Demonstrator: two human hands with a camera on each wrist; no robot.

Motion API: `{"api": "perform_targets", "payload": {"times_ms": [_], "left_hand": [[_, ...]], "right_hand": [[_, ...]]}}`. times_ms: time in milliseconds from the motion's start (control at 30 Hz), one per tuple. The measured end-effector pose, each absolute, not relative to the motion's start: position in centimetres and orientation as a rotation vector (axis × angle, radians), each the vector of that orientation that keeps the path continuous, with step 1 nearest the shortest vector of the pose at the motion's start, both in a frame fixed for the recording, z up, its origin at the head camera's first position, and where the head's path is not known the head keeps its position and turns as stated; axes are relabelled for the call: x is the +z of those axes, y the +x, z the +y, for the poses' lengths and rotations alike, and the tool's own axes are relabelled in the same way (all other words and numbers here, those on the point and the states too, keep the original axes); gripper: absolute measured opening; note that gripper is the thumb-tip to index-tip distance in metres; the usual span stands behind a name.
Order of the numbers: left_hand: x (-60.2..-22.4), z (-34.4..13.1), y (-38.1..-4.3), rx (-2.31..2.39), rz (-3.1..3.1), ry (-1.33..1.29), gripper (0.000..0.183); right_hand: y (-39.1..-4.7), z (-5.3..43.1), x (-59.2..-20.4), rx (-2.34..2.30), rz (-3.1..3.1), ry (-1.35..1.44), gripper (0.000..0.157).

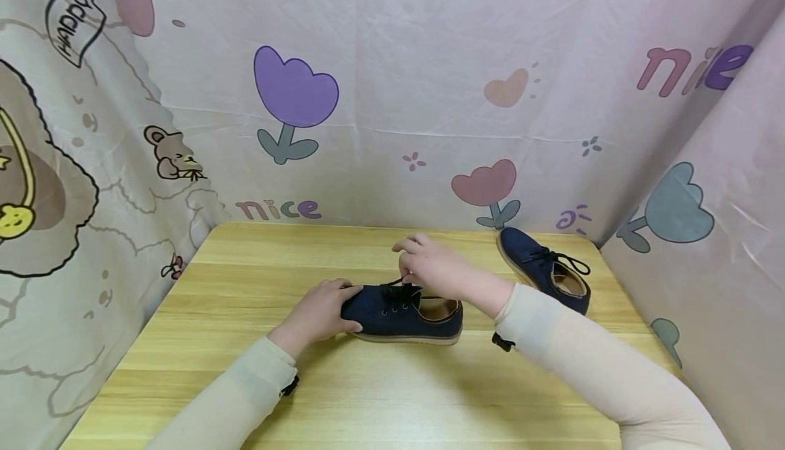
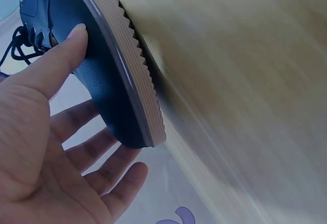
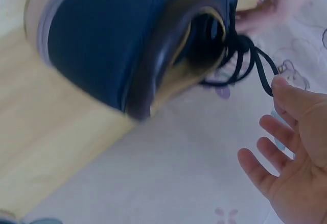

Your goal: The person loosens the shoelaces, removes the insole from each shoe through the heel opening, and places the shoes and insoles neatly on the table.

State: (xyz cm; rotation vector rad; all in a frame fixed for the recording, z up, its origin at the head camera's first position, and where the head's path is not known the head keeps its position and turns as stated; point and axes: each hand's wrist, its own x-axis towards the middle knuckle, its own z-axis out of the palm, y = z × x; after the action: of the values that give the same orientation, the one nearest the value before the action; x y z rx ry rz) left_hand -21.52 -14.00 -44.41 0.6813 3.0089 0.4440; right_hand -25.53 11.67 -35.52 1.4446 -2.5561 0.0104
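A navy lace-up shoe [image 1: 373, 312] with a pale ridged sole stands on the wooden table, its toe to the left in the head view. My left hand [image 1: 317, 310] holds the toe, thumb on the near side and fingers round the far side. Above the shoe's opening is my right hand [image 1: 437, 267]. In the right wrist view its thumb and forefinger pinch a loop of the dark shoelace [image 3: 240, 43], which runs taut from the knot. The other fingers of that hand are spread away from the lace. The heel and tan lining face the right wrist camera.
A matching navy shoe [image 1: 522, 249], its lace tied in a bow, lies at the table's back right, beyond my right forearm. The wooden table [image 1: 245, 259] meets a patterned curtain [image 1: 392, 95] along its back edge, and more curtain hangs at both sides.
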Motion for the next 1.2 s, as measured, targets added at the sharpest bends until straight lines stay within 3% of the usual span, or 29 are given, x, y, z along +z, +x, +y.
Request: {"api": "perform_targets", "payload": {"times_ms": [500,1200], "left_hand": [[-44.5,-14.0,-21.6,0.436,2.999,0.668,0.073],[-44.8,-14.0,-21.7,0.45,3.009,0.659,0.074]], "right_hand": [[-28.5,14.2,-32.7,-0.225,-2.525,1.248,0.019],[-31.7,16.6,-32.1,-0.423,-2.486,1.033,0.003]]}}
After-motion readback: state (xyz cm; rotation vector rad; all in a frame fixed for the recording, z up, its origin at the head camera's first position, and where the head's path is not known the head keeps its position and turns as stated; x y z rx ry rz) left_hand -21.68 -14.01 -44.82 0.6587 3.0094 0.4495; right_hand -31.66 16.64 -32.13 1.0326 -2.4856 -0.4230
